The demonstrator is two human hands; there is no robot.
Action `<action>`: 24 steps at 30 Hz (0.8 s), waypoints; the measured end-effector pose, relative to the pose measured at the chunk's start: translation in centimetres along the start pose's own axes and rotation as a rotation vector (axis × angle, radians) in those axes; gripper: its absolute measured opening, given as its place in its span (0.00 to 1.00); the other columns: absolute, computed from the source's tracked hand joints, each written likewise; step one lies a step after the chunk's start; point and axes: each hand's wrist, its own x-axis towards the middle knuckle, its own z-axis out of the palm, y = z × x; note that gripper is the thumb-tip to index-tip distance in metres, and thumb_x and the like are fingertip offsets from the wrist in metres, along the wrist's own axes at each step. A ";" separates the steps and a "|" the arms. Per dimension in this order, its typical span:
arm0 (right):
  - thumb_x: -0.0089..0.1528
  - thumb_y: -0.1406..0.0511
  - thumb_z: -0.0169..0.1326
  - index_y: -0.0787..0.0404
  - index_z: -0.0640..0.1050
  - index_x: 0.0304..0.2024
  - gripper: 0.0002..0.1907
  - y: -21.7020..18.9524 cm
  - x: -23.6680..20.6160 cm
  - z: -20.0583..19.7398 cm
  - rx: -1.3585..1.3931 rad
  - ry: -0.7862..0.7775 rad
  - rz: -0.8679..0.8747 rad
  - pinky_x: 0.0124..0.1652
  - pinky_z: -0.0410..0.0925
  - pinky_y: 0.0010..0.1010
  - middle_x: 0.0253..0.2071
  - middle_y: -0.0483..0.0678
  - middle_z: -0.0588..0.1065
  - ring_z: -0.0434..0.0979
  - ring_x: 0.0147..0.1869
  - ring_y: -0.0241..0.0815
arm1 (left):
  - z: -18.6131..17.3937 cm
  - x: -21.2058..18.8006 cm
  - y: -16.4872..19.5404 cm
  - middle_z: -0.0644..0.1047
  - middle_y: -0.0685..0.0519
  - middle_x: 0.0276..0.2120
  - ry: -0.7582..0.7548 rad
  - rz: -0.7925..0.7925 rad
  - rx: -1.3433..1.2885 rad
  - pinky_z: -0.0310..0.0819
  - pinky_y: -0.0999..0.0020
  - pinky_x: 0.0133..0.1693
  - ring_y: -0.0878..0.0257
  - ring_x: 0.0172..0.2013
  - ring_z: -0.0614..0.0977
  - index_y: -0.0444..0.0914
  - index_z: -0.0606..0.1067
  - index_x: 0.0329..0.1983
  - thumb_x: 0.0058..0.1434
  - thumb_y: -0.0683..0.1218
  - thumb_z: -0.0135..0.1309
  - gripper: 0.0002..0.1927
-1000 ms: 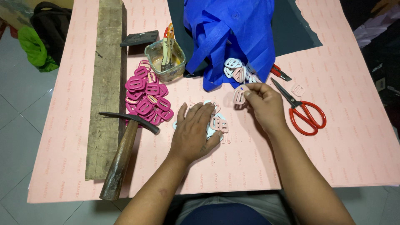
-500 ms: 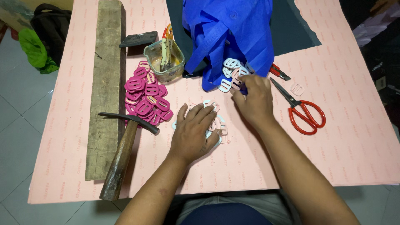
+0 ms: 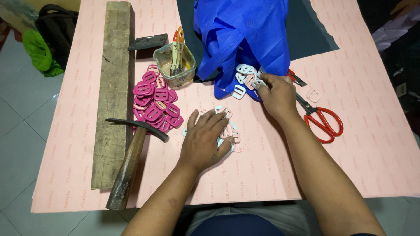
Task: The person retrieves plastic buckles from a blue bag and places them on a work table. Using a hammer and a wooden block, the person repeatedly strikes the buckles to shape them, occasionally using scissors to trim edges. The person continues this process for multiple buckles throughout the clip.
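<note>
The left hand (image 3: 204, 142) lies flat, fingers spread, over pale buckles (image 3: 230, 131) near centre; farther right, the right hand (image 3: 275, 94) pinches one from the pale pile (image 3: 243, 80) beside blue fabric (image 3: 245, 35). They look light, stiff, slick: best gripped by the rims.

bag: blue fabric bag (image 3: 245, 35), crumpled and soft, lying at the top middle of the surface (image 3: 358, 144), partly over a dark sheet (image 3: 313, 35).
container: small clear tub (image 3: 175, 65), squarish with rounded corners, yellowish inside, standing just left of the bag.
printed marks: faint repeated print in rows across the pink surface, pale on pink.
labels, signs, screens: none seen.
</note>
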 end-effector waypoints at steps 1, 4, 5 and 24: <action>0.61 0.61 0.63 0.59 0.84 0.49 0.16 -0.1 0.0 0.2 -0.020 0.017 -0.010 0.54 0.67 0.43 0.45 0.50 0.81 0.74 0.55 0.52 | 0.0 0.0 0.0 0.76 0.49 0.59 -0.004 0.000 0.001 0.50 0.43 0.68 0.51 0.62 0.72 0.37 0.75 0.60 0.57 0.54 0.56 0.28; 0.58 0.61 0.65 0.60 0.84 0.48 0.17 -0.7 0.2 0.5 -0.128 0.064 -0.096 0.51 0.63 0.47 0.41 0.50 0.80 0.73 0.51 0.53 | 0.0 0.0 0.0 0.76 0.49 0.60 -0.004 -0.002 -0.005 0.50 0.43 0.68 0.51 0.62 0.72 0.37 0.75 0.59 0.58 0.54 0.56 0.28; 0.57 0.62 0.65 0.60 0.84 0.48 0.17 -0.9 0.4 0.4 -0.173 0.078 -0.133 0.49 0.62 0.49 0.40 0.50 0.80 0.72 0.50 0.54 | 0.0 0.0 0.0 0.76 0.49 0.60 -0.003 -0.001 -0.008 0.50 0.43 0.68 0.51 0.62 0.72 0.37 0.76 0.59 0.58 0.54 0.56 0.27; 0.57 0.61 0.62 0.60 0.80 0.50 0.20 -7.7 -6.6 -1.9 0.207 -0.504 0.126 0.45 0.70 0.38 0.42 0.49 0.74 0.76 0.44 0.46 | -0.2 0.0 -0.1 0.75 0.46 0.60 -0.016 0.029 -0.026 0.49 0.42 0.67 0.50 0.62 0.72 0.38 0.74 0.61 0.56 0.55 0.58 0.30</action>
